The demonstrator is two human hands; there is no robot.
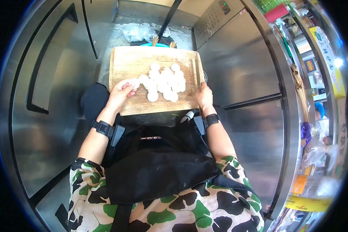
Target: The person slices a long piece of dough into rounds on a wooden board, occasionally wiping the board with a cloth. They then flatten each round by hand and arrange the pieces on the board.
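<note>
A wooden cutting board point(123, 62) lies in front of me, its rim running along the right side. Thin white round pieces point(158, 83), like slices or small dough discs, are heaped at its middle; their exact kind is not clear. Over the board's left part, my left hand point(121, 92) is closed, pinching one white round slice point(134, 83) between thumb and fingers. My right hand point(205, 96) grips the right edge of the board near its front corner, fingers partly hidden beneath the edge.
Steel refrigerator doors point(58, 116) stand close on the left, with a steel cabinet point(243, 58) on the right. Beyond the board are a clear plastic bag point(136, 33) and the rim of a blue basin point(154, 45). Packed shelves point(317, 89) line the far right.
</note>
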